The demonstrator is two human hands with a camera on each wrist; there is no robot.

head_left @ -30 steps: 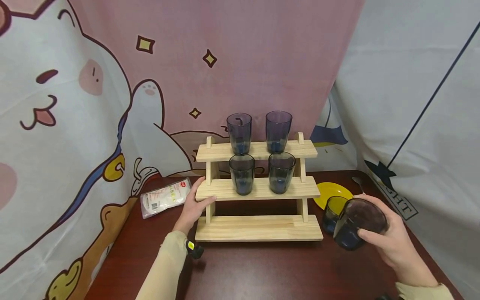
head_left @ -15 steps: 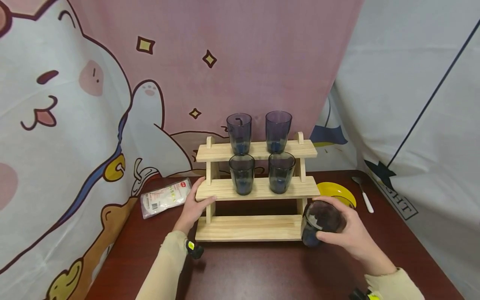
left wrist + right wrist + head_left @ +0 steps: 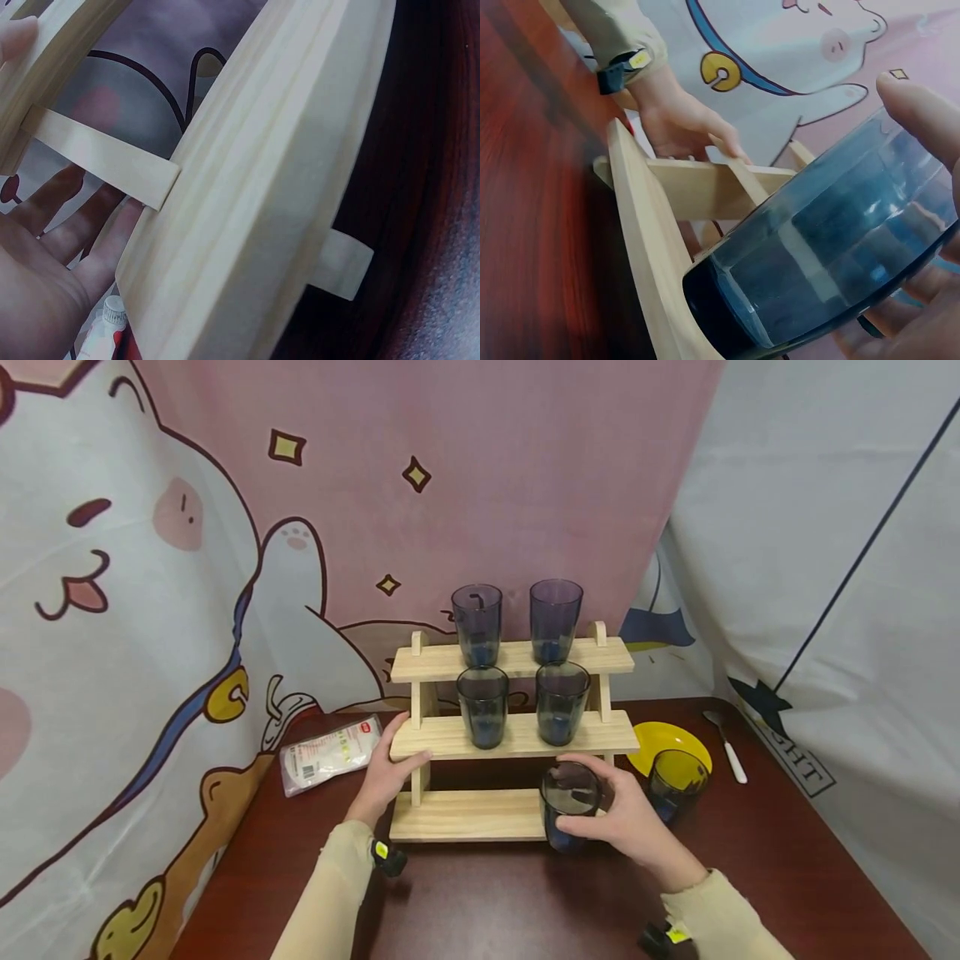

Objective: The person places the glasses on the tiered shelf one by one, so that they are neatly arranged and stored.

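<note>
My right hand (image 3: 630, 818) holds a dark tinted drinking glass (image 3: 561, 797) between thumb and fingers, in front of the bottom shelf's right half. In the right wrist view, the glass (image 3: 840, 232) is tilted in the frame and its base overlaps the shelf edge; whether they touch I cannot tell. My left hand (image 3: 384, 777) grips the left end of the middle shelf on a three-tier wooden rack (image 3: 465, 817), thumb in front. In the left wrist view its fingers (image 3: 105, 259) lie behind an upright. Two glasses (image 3: 483, 710) stand on the middle tier, two purplish glasses (image 3: 478, 627) on top.
Right of the rack, another tinted glass (image 3: 671, 793) stands before a yellow plate (image 3: 652, 739). A white-handled spoon (image 3: 731, 756) lies farther right. On the left is a clear plastic packet (image 3: 330, 756). Printed cloth (image 3: 525, 468) hangs close behind the rack.
My right hand has carried the glass leftward from beside the standing glass to the front of the bottom shelf. The left hand keeps its grip on the rack.
</note>
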